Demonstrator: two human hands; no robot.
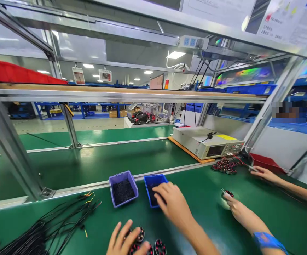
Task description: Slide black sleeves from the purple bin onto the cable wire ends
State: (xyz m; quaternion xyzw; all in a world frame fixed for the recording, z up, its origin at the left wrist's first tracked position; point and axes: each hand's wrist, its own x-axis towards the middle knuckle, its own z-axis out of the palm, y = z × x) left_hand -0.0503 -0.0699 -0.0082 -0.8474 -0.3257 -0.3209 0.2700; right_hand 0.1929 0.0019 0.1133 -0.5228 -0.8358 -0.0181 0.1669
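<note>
My left hand [125, 242] is at the bottom edge with its fingers spread over a small group of round black parts with pink and copper-coloured dots [160, 247]. It partly covers them, and no grip shows. My right hand [175, 205] reaches over the rim of a blue bin [155, 177], its thumb and fingers apart above dark contents too small to name. Left of it stands a purple bin [117, 204] filled with small black pieces [123, 190].
Black cables [34, 235] with coloured wire ends lie at left. On the right a co-worker's hands [242, 210] hold thin probes or tweezers near a round part. Behind them are a bench instrument [206, 141], more round parts [226, 166] and a red tray [266, 162]. A shelf beam [132, 96] crosses above.
</note>
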